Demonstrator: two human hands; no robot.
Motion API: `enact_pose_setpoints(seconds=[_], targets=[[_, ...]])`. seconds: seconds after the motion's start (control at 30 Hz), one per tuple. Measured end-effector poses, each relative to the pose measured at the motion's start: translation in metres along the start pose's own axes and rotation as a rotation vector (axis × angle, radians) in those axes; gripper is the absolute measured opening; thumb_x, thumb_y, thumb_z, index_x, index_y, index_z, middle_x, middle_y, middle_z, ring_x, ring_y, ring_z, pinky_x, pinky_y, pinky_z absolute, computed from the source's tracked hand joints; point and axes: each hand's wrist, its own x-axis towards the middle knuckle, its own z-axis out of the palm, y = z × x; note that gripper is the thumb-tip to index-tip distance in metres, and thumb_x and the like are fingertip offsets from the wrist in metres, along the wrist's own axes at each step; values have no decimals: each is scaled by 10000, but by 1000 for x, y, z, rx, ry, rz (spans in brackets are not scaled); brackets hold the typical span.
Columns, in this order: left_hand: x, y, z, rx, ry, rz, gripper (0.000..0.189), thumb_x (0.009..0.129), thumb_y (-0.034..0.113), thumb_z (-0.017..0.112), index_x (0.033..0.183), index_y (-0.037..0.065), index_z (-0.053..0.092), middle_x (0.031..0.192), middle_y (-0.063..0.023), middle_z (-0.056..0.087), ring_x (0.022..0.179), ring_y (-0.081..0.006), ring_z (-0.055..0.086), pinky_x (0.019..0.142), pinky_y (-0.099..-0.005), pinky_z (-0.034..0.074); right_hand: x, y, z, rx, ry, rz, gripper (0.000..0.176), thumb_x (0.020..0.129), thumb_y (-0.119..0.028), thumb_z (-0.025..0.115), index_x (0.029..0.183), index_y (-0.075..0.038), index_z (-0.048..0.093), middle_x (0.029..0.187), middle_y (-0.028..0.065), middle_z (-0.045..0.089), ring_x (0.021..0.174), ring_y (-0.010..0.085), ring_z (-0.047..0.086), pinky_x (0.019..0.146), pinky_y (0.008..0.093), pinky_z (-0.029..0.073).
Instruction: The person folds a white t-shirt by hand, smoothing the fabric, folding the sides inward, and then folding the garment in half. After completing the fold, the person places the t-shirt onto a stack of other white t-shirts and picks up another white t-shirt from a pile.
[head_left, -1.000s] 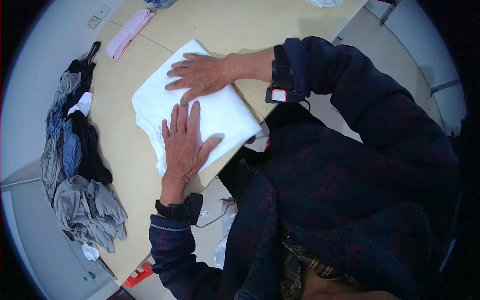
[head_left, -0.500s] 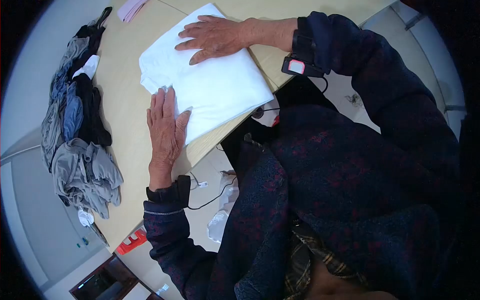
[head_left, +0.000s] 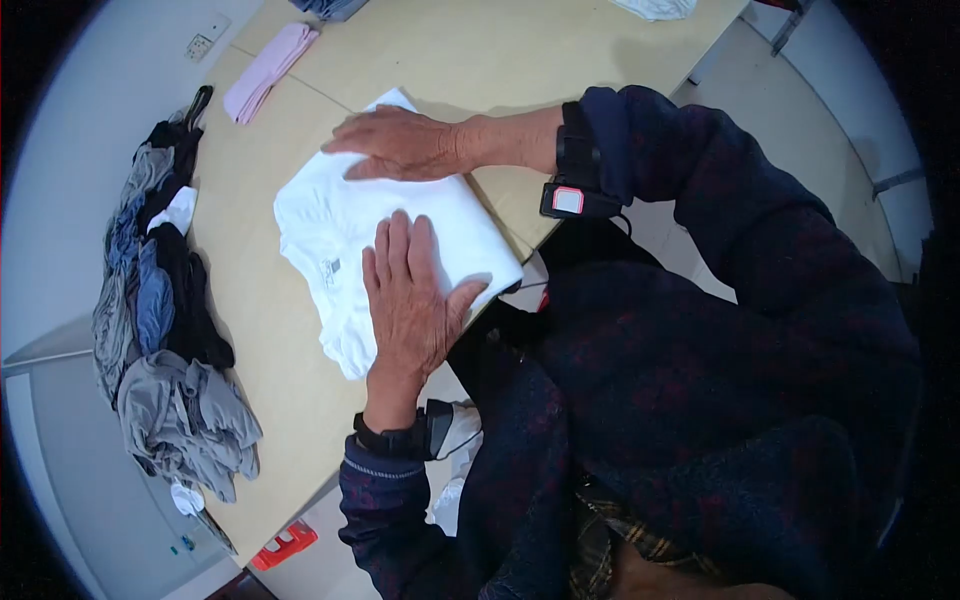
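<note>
A folded white shirt (head_left: 455, 225) lies on the table, with a small dark print near its crumpled left edge. My left hand (head_left: 410, 295) rests palm down on its near part, fingers stretched and thumb spread to the right. Across the shirt's far part lies my right hand (head_left: 400, 143), its fingers reaching over the far edge and its thumb apart on the white cloth. The tips of the right fingers are hard to make out. Neither hand is closed around the fabric.
Along the table's (head_left: 270, 440) left edge lie dark, blue and grey clothes (head_left: 185, 405). A folded pink cloth (head_left: 270, 72) lies farther back. Blue-grey cloth (head_left: 328, 8) and white cloth (head_left: 655, 8) show at the top. A red item (head_left: 285, 545) is below the table corner.
My left hand has moved right from the shirt's edge onto its surface. The right hand has shifted to the far edge. The printed mark is now uncovered, and the view has tilted.
</note>
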Motion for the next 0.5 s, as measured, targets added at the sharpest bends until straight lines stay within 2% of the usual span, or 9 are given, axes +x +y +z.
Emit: enact_pose_setpoints(seconds=[0.03, 0.13, 0.27, 0.3, 0.4, 0.5], targets=[[0, -1, 1, 8, -17, -8, 813, 887, 547, 557, 1432, -9, 324, 1498, -251, 282, 1417, -392, 228, 1155, -510, 151, 2, 0, -7, -30, 55, 51, 535, 962, -438, 509, 1354, -77, 469, 1391, 139, 451, 1358, 283, 346, 1114, 484, 263], [0, 0, 2, 28, -6, 0, 816, 890, 559, 548, 1436, -5, 324, 1500, -243, 286, 1419, -388, 228, 1154, -512, 155, 10, 9, -16, -400, 167, -45, 522, 963, -438, 505, 1342, -80, 476, 1368, 136, 465, 1357, 278, 350, 1115, 499, 270], [1, -1, 2, 18, -8, 1, 822, 886, 576, 543, 1439, 6, 328, 1502, -237, 285, 1420, -383, 231, 1153, -520, 154, 10, 1, 3, -604, 95, -196, 476, 959, -406, 514, 1349, -133, 483, 1357, 131, 474, 1359, 292, 346, 1144, 546, 199], [1, 0, 1, 14, -8, -1, 825, 885, 581, 541, 1439, 8, 329, 1502, -238, 285, 1420, -383, 233, 1153, -522, 154, 4, 0, 7, -587, -23, -224, 475, 960, -405, 506, 1355, -142, 480, 1360, 129, 480, 1368, 302, 336, 1155, 558, 171], [-2, 0, 1, -3, -15, -5, 828, 882, 590, 539, 1438, 13, 332, 1500, -240, 288, 1417, -385, 239, 1151, -527, 155, 8, 2, 7, -536, -276, -105, 482, 967, -415, 480, 1366, -145, 473, 1374, 129, 477, 1379, 295, 326, 1157, 559, 176], [1, 0, 0, 0, 5, -5, 831, 881, 597, 536, 1436, 13, 334, 1496, -240, 294, 1415, -387, 244, 1151, -528, 157, 7, 2, 7, -559, -225, -102, 486, 973, -410, 470, 1379, -144, 462, 1375, 121, 481, 1369, 289, 337, 1153, 559, 183]])
